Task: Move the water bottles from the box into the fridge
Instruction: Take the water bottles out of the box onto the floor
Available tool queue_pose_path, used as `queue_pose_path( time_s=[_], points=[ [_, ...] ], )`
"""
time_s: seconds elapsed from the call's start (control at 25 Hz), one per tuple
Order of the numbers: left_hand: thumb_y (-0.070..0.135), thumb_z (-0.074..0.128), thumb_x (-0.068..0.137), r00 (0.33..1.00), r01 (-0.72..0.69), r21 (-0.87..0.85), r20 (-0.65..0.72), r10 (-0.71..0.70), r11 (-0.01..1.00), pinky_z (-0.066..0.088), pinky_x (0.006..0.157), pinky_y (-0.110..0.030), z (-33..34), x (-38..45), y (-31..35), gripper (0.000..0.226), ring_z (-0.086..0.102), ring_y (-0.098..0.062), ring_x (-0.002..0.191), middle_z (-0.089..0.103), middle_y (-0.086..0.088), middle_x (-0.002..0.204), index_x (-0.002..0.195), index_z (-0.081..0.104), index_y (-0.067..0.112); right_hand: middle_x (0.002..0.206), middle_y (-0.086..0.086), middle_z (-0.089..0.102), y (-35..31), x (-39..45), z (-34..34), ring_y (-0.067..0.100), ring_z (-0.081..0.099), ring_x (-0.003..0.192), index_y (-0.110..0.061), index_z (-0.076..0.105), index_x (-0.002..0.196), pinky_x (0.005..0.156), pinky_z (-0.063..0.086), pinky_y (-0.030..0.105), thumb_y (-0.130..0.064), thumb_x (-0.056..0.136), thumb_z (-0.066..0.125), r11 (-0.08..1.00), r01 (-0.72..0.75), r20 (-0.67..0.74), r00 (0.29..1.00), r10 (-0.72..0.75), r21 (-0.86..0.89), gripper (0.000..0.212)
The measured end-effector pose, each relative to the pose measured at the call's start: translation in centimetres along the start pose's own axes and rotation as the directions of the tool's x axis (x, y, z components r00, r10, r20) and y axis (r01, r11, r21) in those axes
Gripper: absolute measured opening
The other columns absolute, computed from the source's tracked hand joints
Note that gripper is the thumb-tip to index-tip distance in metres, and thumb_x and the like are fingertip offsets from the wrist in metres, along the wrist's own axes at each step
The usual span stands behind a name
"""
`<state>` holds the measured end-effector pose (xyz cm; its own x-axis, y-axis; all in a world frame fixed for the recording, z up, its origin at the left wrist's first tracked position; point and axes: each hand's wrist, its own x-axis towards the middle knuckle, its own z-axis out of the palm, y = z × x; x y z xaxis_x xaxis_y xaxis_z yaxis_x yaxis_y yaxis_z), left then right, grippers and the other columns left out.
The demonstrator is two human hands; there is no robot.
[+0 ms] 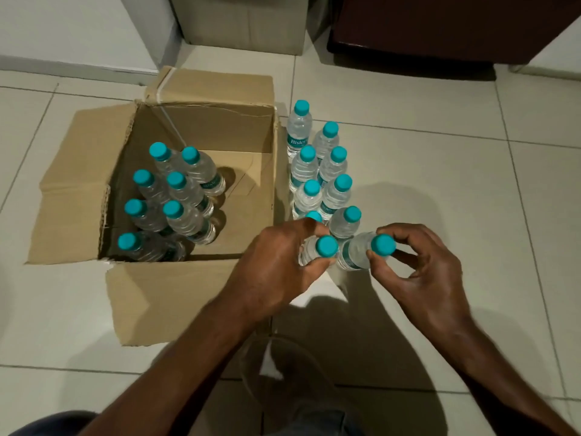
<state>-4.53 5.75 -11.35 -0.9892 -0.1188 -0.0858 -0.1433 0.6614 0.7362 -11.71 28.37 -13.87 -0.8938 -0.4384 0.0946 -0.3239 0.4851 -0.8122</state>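
Note:
An open cardboard box [163, 287] stands on the tiled floor with several clear water bottles with teal caps [185, 212] upright along its left side. To the right of the box, several more bottles [336, 190] stand on the floor in two rows. My left hand [276, 262] grips a bottle [325, 246] by its neck at the near end of the left row. My right hand [421, 269] pinches the cap of another bottle [382, 245] at the near end of the right row.
A second, closed cardboard box [245, 23] sits at the back beside a white appliance wall [147, 26]. A dark wooden cabinet [440, 29] stands at the back right. Bare floor tiles [471, 184] stretch to the right of the bottle rows.

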Motion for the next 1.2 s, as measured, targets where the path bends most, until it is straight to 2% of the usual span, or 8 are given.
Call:
queue_pose_path(
  time_s=[0.12,0.2,0.36,0.52,0.68,0.92,1.08,1.2],
  points=[
    [0.037,0.076,0.085,0.996,-0.007,0.113,0.091,-0.004,0.994,0.052,0.085,-0.017,1.8,1.2,-0.8,0.052,0.066,-0.007,0.107,0.067,0.009,0.126,0.133,0.058,0.030,0.114,-0.019,0.060,2.1,-0.1,0.9,0.010,0.063,0.111,-0.027,0.065,0.116,0.094,0.057,0.026,-0.029,0.087,0.074,0.999,-0.046,-0.002,0.999,0.046,-0.017,0.031],
    [0.037,0.075,0.086,0.991,-0.001,0.161,0.133,-0.021,0.987,0.054,0.087,-0.022,2.9,1.9,-1.4,0.052,0.065,-0.009,0.108,0.067,0.008,0.126,0.134,0.056,0.030,0.115,-0.019,0.060,3.1,-0.1,1.4,0.009,0.063,0.111,-0.028,0.065,0.117,0.094,0.057,0.026,-0.035,0.088,0.072,0.997,-0.068,-0.008,0.998,0.068,-0.026,0.031],
    [0.036,0.073,0.088,0.977,-0.035,0.203,0.211,-0.009,0.978,0.055,0.086,-0.025,4.7,2.5,-2.2,0.046,0.064,-0.009,0.103,0.067,0.006,0.122,0.129,0.054,0.027,0.117,-0.019,0.059,4.0,-0.3,2.2,0.005,0.062,0.110,-0.033,0.063,0.119,0.093,0.054,0.018,-0.051,0.088,0.061,0.994,-0.103,0.010,0.995,0.104,-0.031,0.036],
    [0.037,0.074,0.087,0.981,0.005,0.233,0.187,-0.049,0.973,0.046,0.079,-0.017,5.8,3.0,-2.7,0.047,0.061,-0.007,0.099,0.066,0.006,0.121,0.128,0.052,0.029,0.121,-0.019,0.056,4.3,-0.3,3.0,0.000,0.059,0.111,-0.032,0.060,0.125,0.093,0.048,0.008,-0.051,0.091,0.056,0.991,-0.118,0.066,0.990,0.121,-0.056,0.040],
    [0.036,0.076,0.086,0.981,0.017,0.239,0.185,-0.063,0.971,0.041,0.075,-0.016,5.9,2.9,-2.9,0.046,0.054,-0.002,0.090,0.067,0.006,0.118,0.125,0.053,0.029,0.124,-0.020,0.055,4.3,-0.1,3.4,-0.003,0.057,0.110,-0.030,0.060,0.128,0.091,0.043,0.002,-0.053,0.091,0.053,0.988,-0.131,0.096,0.986,0.139,-0.084,0.044],
    [0.036,0.073,0.089,0.984,-0.005,0.233,0.176,-0.037,0.972,0.046,0.084,-0.019,5.3,2.7,-2.2,0.049,0.062,-0.010,0.108,0.065,0.006,0.126,0.133,0.054,0.028,0.133,-0.007,0.058,3.9,0.1,3.2,0.006,0.058,0.116,-0.027,0.058,0.134,0.092,0.043,0.005,-0.050,0.087,0.056,0.981,-0.175,0.117,0.976,0.185,-0.089,0.051],
    [0.037,0.070,0.091,0.992,-0.040,0.226,0.124,0.012,0.973,0.046,0.086,-0.018,3.5,2.2,-1.3,0.049,0.062,-0.008,0.109,0.064,0.006,0.129,0.136,0.053,0.030,0.129,-0.016,0.055,2.2,0.3,2.7,0.005,0.058,0.115,-0.029,0.060,0.130,0.077,0.044,-0.003,-0.048,0.090,0.057,0.985,-0.164,-0.002,0.986,0.164,-0.052,0.044],
    [0.035,0.071,0.090,1.000,-0.004,0.152,-0.020,0.007,0.988,0.052,0.082,-0.021,0.9,1.8,-1.3,0.041,0.063,-0.007,0.102,0.066,0.006,0.124,0.129,0.057,0.030,0.122,-0.019,0.054,-0.2,1.3,2.7,0.003,0.059,0.115,-0.028,0.062,0.123,0.081,0.047,0.001,-0.045,0.093,0.055,0.998,-0.057,-0.083,0.995,0.058,0.014,0.035]
  ],
)
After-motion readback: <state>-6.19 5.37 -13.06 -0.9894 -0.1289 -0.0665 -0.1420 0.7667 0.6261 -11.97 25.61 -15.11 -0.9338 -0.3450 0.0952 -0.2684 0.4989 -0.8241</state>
